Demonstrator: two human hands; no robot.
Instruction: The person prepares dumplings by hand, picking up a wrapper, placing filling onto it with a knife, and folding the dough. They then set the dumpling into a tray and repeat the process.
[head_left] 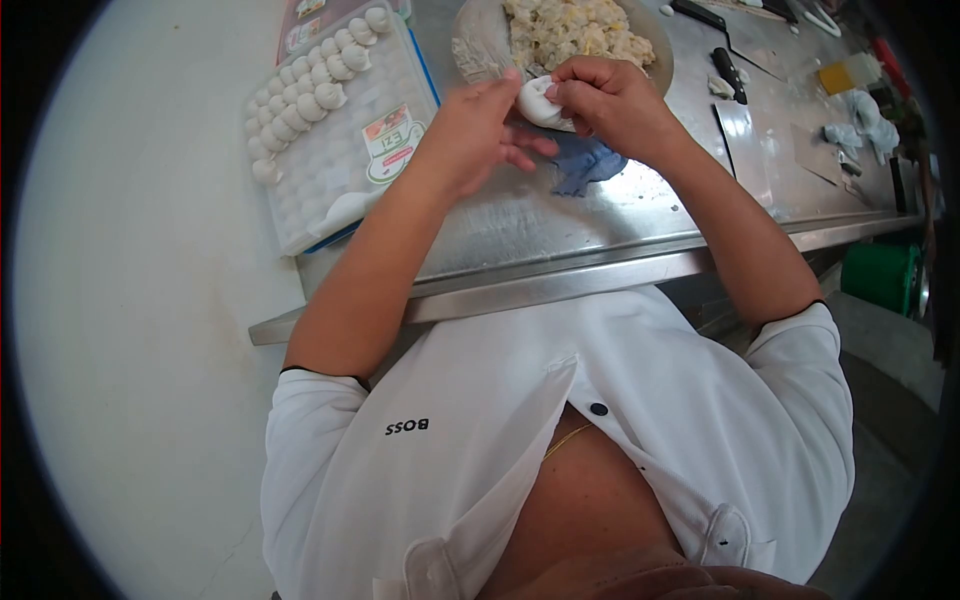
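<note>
Both hands up over the steel table [560, 235] — the left hand [475, 130] cups a white dumpling [538, 102] from the side, fingers loose around it, while the right hand [605, 95] pinches its top edge. Dumpling sits between them, just above a blue cloth [590, 165]. Bowl [470, 40] of filling behind; tray [390, 165] of finished dumplings beside the left hand.

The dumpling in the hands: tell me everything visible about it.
The dumpling is a small, pale white, smooth dough piece, rounded, mostly hidden by fingers. The left hand cups it from the side; the right hand pinches its top edge. It is held above the steel table, just in front of the filling bowl and over a blue cloth. Filling inside cannot be seen.
</note>
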